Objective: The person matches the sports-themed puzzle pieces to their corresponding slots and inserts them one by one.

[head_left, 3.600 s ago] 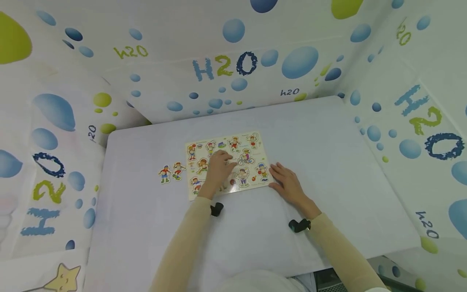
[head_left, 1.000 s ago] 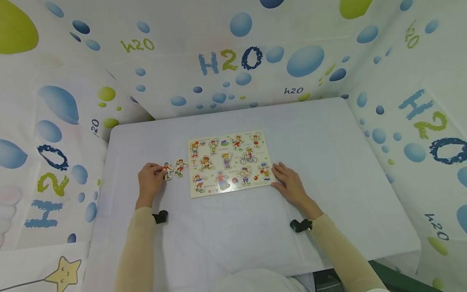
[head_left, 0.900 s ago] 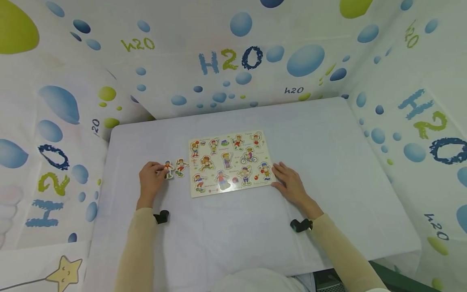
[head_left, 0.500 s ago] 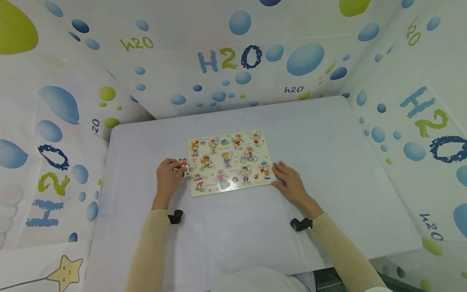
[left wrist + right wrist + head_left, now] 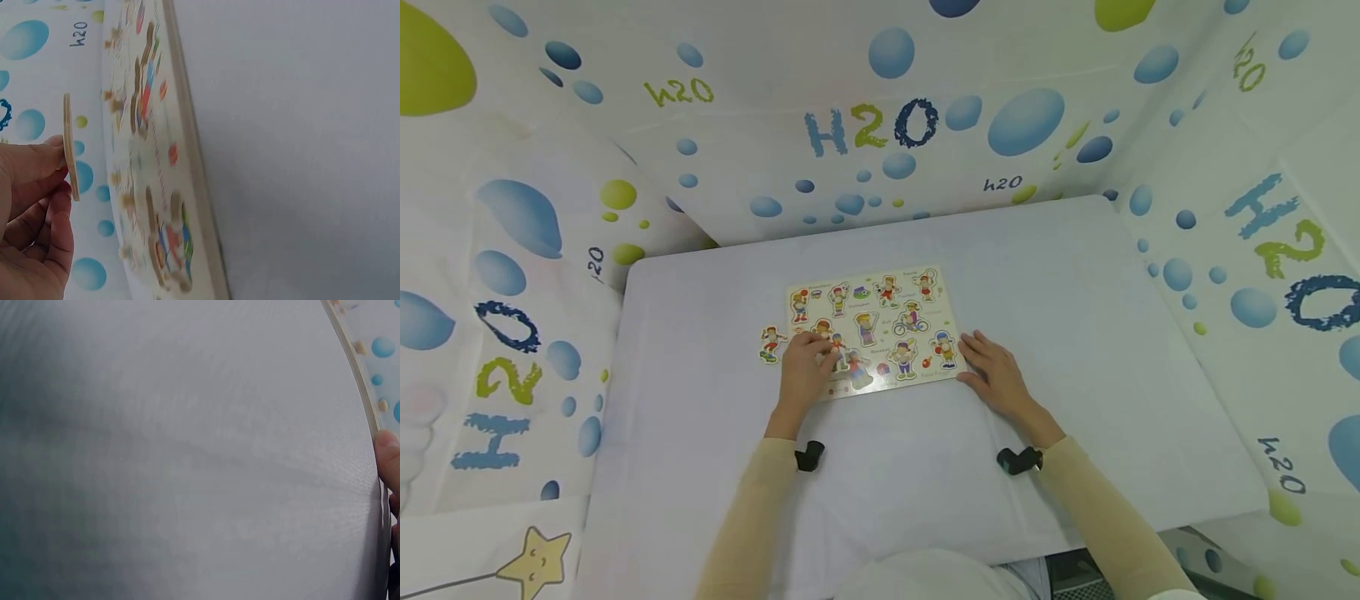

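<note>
My left hand (image 5: 802, 377) pinches a flat wooden puzzle piece (image 5: 838, 351) between thumb and fingers, over the lower left of the puzzle board (image 5: 913, 380). In the left wrist view the piece (image 5: 70, 150) stands edge-on, apart from the board. The board is cream, with printed sports figures and several knobbed pieces seated in it. Two recesses without pieces show along its near side, one a coloured recess (image 5: 172, 244). My right hand (image 5: 997, 379) rests beside the board's right edge, fingers extended, with its thumb (image 5: 387, 453) at the rim.
One loose skateboarder piece (image 5: 771, 344) lies on the white tablecloth (image 5: 700, 467) just left of the board. Printed sheets with blue bubbles (image 5: 891, 52) rise behind the table and at both sides. A black wrist camera (image 5: 809, 456) is strapped on each forearm.
My left hand moved from the board to the loose pieces at left, picked up the red-shirted puzzle piece and carried it rightward over the board. My right hand stayed at the edge.
</note>
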The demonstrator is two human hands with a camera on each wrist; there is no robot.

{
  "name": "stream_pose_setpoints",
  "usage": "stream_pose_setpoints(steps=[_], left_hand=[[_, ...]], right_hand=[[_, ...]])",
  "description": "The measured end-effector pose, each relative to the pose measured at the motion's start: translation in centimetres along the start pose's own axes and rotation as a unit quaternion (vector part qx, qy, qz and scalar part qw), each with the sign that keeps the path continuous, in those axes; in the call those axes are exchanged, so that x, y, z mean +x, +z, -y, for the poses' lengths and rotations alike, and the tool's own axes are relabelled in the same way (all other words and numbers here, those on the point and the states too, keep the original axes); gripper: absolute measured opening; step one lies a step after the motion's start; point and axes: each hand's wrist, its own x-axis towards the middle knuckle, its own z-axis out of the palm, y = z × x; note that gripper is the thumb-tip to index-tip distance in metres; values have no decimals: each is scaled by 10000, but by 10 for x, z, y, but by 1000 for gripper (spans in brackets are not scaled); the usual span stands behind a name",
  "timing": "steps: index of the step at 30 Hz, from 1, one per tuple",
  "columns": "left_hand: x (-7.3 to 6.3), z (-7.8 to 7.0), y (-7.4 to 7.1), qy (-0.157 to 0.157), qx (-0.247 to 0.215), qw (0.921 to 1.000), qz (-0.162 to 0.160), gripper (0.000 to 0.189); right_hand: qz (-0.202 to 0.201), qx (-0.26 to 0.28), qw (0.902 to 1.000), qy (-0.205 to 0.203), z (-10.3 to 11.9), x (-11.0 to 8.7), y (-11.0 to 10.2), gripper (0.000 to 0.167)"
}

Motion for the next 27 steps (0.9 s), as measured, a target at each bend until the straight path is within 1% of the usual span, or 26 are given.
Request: stream_pose_setpoints(steps=[3, 6, 10, 12, 14, 17, 19, 21, 27], left_hand=[[-2, -4, 9, 82, 1, 10000, 20, 11], [-4, -8, 14, 149, -81, 9998, 40, 10], [-6, -13, 18, 107, -84, 9998, 138, 11], [-7, -12, 21, 108, -1, 9998, 194, 11], [-7, -11, 24, 179, 90, 9996, 208, 11], [-8, -9, 29, 373, 132, 9991, 118, 9], [-10, -8, 32, 443, 112, 9989, 56, 7], [-11, -8, 34, 426, 115, 9990, 41, 6], [-15, -9, 36, 189, 132, 9997, 126, 8]], right_hand=[[1, 18, 10000, 9, 1, 0, -1, 59], [5, 3, 10000, 19, 1, 0, -2, 59], [17, -57, 10000, 23, 2, 0, -2, 58], [31, -79, 10000, 41, 2, 0, -3, 59], [35, -97, 9999, 53, 3, 0, -3, 59], [51, -94, 9999, 79, 3, 0, -3, 59], [66, -92, 9999, 93, 4, 0, -3, 59], [77, -85, 9999, 97, 4, 0, -3, 59], [63, -107, 9999, 76, 5, 0, -3, 60]])
